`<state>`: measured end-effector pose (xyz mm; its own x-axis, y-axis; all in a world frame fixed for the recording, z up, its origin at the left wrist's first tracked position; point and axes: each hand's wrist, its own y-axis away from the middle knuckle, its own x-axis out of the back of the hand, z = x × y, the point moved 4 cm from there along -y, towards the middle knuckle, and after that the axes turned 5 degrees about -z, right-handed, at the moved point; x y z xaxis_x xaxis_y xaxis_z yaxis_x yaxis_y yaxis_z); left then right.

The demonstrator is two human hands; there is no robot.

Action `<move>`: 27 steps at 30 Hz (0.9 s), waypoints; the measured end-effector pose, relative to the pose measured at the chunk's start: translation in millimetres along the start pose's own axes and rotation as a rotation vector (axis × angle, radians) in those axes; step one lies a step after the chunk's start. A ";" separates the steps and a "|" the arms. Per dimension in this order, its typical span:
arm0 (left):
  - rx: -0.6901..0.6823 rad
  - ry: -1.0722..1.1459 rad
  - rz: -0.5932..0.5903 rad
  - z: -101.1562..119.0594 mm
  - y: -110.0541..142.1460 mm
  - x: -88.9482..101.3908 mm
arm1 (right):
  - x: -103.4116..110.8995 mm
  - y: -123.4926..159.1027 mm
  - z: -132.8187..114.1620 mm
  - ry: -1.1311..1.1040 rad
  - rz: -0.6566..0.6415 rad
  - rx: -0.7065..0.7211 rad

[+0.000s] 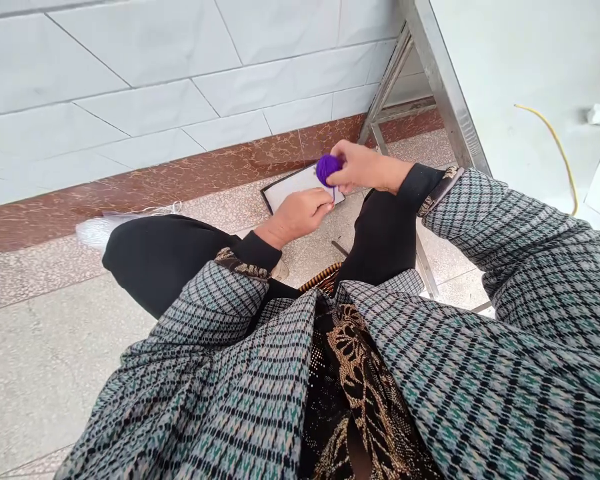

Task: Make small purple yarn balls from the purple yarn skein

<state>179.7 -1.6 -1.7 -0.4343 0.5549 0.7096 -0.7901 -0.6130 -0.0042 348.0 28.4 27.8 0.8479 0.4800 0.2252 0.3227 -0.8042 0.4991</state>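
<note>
A small ball of purple yarn [329, 170] is held up between the fingers and thumb of my right hand [359, 168]. From its underside a short purple strand runs down to my left hand [303, 212], whose thumb and forefinger are pinched together on it. My left hand is a little below and to the left of the ball, apart from it. Beneath both hands a flat white board with a dark edge [293, 189] lies on the floor, partly covered by them.
A metal frame [450, 80] with a white top [530, 60] stands at the right, bearing a yellow cord [555, 140]. White strands [93, 232] lie beside my left knee. A wicker rim [321, 277] shows between my legs. A tiled wall [145, 47] rises ahead.
</note>
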 end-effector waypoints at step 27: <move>-0.276 -0.281 -0.016 -1.4 -5.1 33.5 | -16.1 12.1 16.7 -0.028 -0.089 -0.167</move>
<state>168.6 21.0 21.0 -0.3161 0.3642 0.8760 -0.8990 -0.4099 -0.1541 345.3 5.1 16.3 0.8311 0.5351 0.1518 0.3246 -0.6882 0.6489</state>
